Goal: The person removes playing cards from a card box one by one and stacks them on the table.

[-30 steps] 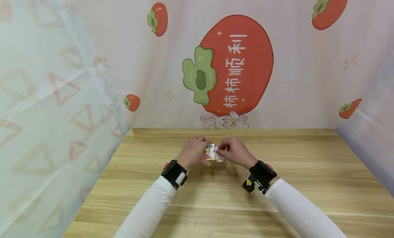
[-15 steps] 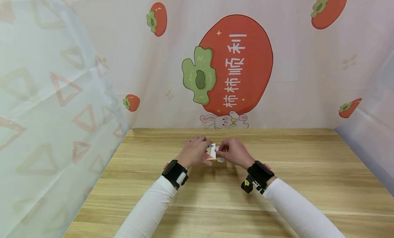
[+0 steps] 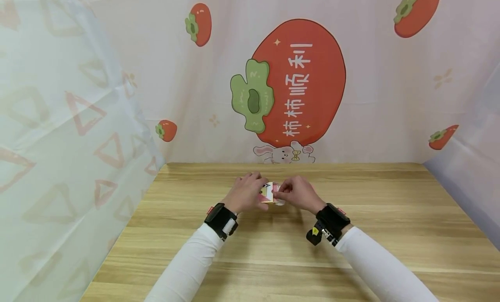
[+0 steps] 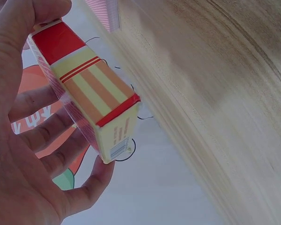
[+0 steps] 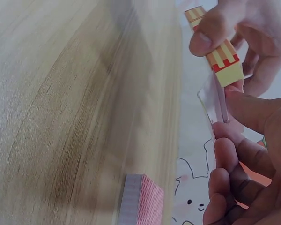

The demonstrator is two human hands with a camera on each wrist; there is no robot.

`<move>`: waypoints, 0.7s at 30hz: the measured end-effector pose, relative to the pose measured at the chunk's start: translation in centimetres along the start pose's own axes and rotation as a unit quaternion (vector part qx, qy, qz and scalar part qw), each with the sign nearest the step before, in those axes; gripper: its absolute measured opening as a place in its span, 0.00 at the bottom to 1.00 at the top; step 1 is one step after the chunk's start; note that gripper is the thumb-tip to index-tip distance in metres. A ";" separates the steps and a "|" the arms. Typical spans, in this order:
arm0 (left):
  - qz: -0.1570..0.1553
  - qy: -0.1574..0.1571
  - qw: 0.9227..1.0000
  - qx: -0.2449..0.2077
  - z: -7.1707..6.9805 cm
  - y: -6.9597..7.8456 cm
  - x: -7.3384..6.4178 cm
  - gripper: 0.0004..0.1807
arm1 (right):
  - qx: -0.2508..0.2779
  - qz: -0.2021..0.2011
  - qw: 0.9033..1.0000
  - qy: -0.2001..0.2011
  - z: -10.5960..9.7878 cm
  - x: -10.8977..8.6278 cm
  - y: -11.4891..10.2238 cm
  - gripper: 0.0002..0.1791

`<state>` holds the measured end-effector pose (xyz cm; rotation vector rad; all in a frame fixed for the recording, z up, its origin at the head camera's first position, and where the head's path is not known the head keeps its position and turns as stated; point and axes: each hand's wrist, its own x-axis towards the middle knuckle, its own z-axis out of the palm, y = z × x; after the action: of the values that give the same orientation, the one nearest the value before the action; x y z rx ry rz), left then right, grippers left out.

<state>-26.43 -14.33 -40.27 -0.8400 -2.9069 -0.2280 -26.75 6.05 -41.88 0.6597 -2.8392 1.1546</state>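
My left hand (image 3: 245,191) grips a playing card box (image 3: 268,193) with a letter A printed on its face. In the left wrist view the thumb and fingers span the box (image 4: 82,70), whose narrow side carries red and orange stripes; a barcode marks its end. My right hand (image 3: 300,194) pinches the flap (image 5: 207,101) at the box's other end between thumb and fingers. A patch of red pattern shows between the box and these fingertips in the head view. Both hands are close together over the far half of the table.
A deck of cards (image 5: 150,201) with pink patterned backs and pale edges rests on the wooden table (image 3: 273,258), mostly hidden behind my right hand in the head view. Behind the table hangs a cloth backdrop (image 3: 371,98) printed with persimmons. Another cloth (image 3: 58,141) borders the left side.
The white flap end beside my right fingertips now shows red pattern instead. My right hand shifts slightly; the left keeps its grip on the card box.
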 end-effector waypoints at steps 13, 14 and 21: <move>-0.007 -0.012 1.000 -0.002 0.5 -0.2 -0.2 0.40 | 0.082 0.074 0.994 -0.016 -0.2 -0.4 0.6 0.08; -0.008 -0.013 1.000 -0.001 0.5 -0.2 -0.2 0.40 | 0.087 0.075 0.993 -0.016 -0.3 -0.4 0.6 0.08; -0.008 -0.005 1.000 -0.003 0.3 -0.3 -0.1 0.39 | 0.106 0.082 0.991 -0.021 -1.0 -0.5 1.2 0.09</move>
<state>-26.55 -14.54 -40.61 -0.8210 -2.9257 -0.2335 -26.91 7.65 -41.97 0.4672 -2.8783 1.5003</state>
